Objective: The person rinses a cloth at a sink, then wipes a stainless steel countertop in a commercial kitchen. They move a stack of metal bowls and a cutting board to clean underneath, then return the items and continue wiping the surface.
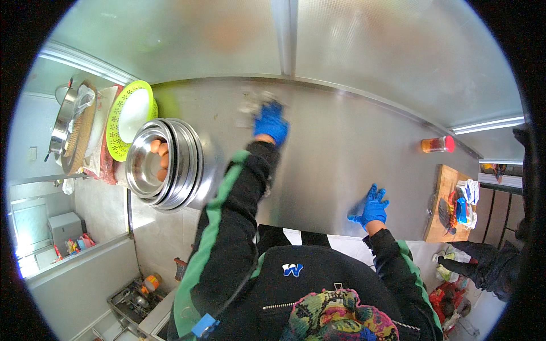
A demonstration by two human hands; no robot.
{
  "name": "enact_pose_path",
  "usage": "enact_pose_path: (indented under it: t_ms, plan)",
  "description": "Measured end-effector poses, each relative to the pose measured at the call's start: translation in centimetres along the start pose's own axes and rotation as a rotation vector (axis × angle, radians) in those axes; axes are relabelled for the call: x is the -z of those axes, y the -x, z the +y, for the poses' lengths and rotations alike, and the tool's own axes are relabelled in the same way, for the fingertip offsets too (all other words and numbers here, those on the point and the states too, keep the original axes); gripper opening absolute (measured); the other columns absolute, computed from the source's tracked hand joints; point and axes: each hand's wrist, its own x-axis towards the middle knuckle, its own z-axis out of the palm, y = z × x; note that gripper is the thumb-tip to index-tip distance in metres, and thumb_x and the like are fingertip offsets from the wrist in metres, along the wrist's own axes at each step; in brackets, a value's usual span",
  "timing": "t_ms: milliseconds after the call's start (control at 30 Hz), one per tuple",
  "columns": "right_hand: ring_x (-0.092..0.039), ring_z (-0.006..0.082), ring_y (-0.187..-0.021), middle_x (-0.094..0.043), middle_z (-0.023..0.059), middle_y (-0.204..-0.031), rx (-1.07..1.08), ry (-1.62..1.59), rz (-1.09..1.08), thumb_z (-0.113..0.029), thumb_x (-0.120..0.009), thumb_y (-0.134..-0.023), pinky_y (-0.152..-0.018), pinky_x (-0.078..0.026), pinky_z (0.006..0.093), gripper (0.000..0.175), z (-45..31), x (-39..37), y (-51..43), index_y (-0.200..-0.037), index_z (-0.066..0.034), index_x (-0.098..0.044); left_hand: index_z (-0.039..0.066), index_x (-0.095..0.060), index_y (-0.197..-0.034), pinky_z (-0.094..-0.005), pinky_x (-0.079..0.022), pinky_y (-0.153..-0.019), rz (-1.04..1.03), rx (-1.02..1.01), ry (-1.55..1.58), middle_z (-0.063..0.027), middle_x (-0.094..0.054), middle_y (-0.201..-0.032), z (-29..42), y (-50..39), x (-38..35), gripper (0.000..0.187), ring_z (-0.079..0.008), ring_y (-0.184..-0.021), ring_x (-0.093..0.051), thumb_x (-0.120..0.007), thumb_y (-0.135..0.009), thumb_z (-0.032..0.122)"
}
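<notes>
My left hand (272, 123), in a blue glove, presses on a pale, blurred cloth (256, 104) near the back edge of the stainless steel table (315, 162). Part of the cloth is hidden under the fingers. My right hand (372, 209), also in a blue glove, rests with spread fingers at the table's front edge and holds nothing. To the left of my left hand stands a stack of steel bowls (183, 170), the top one with several brown eggs (164, 161) in it.
A lime-green plastic basket (111, 128) stands behind the bowls at the left. At the right are a red-lidded jar (437, 144) and a wooden cutting board (436, 226) bearing a knife and packets. A frosted panel (362, 55) rises along the back edge. Another person's dark-clothed limbs (490, 264) show at the far right.
</notes>
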Motion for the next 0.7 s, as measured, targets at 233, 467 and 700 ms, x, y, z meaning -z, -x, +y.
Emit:
enact_pose_path:
  t_ms: [233,467,700]
  plan:
    - [-0.014,0.0414,-0.134,-0.012,0.0287,-0.144,0.059,0.018,0.022,-0.06,-0.079,-0.043,-0.105,-0.012,0.0598,0.14,-0.2,0.7,0.7,-0.141,-0.0027,0.002,0.019,-0.033,-0.138,-0.0457,-0.017,-0.109,-0.089,-0.314,0.109,-0.015,-0.018,-0.147,4.6,5.0,3.8,0.058,-0.033,-0.134,-0.019,-0.046,-0.085,0.04]
    - [-0.047,0.041,-0.114,-0.023,0.0256,-0.141,0.048,0.014,-0.049,-0.052,-0.076,-0.055,-0.094,-0.041,0.0419,0.115,1.1,3.5,1.3,-0.142,-0.0113,-0.013,0.008,-0.043,-0.131,-0.0412,-0.025,-0.106,0.1,-0.148,0.451,-0.0199,-0.029,-0.141,-0.2,20.1,5.3,0.051,-0.0363,-0.128,-0.03,-0.052,-0.084,0.025]
    - [-0.034,0.038,-0.126,-0.034,0.0193,-0.138,0.794,-0.025,0.335,-0.034,-0.059,-0.079,-0.102,-0.033,0.0405,0.07,-6.0,9.7,-2.0,-0.138,-0.0112,-0.03,0.009,-0.022,-0.142,-0.0461,-0.015,-0.108,0.121,0.124,0.15,-0.0154,-0.011,-0.149,-7.9,29.2,1.8,0.067,-0.0328,-0.135,-0.016,-0.05,-0.086,0.032]
